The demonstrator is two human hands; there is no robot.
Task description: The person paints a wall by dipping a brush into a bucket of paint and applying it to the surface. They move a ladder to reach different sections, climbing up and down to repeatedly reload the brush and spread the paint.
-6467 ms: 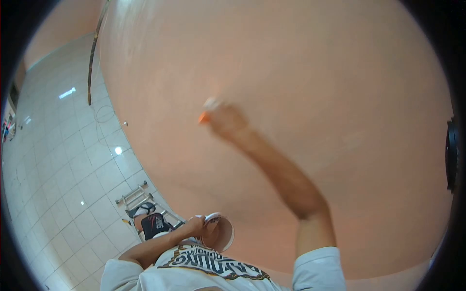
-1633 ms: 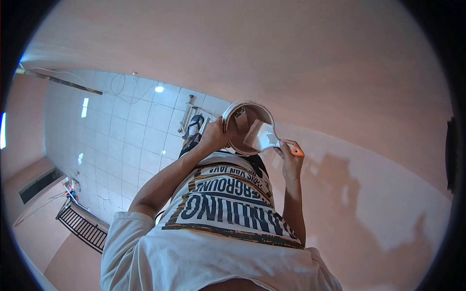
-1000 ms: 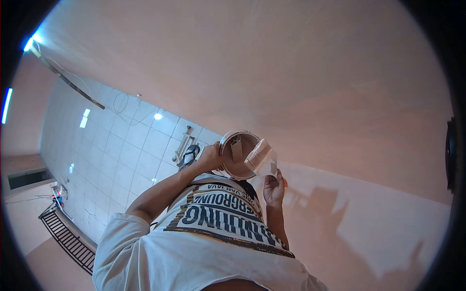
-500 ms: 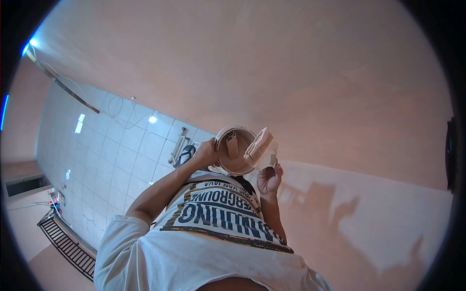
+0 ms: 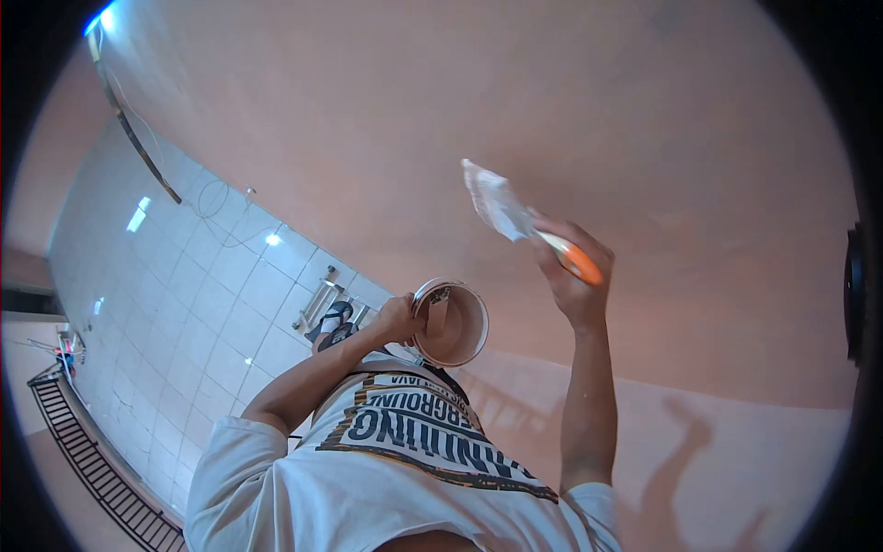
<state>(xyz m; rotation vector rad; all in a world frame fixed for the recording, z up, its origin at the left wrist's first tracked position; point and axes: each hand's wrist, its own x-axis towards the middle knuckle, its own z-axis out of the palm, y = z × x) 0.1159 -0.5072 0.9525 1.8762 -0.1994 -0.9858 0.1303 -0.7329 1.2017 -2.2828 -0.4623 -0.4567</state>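
Note:
A wide brush with an orange-tipped handle is gripped in my right hand, raised in front of the pinkish wall. Its head points up and to the left. My left hand holds the rim of a round bucket near my waist. Inside the bucket is pinkish paint, with a flat piece leaning against the inner wall. Whether the bristles touch the wall is hard to tell.
White floor tiles spread at the left, far below. A metal frame stands near my foot. A pole and a thin cable are at the upper left, a dark railing at the lower left.
My right hand has lifted the brush up and away from the bucket, toward the wall. The bucket in my left hand sits slightly lower in view.

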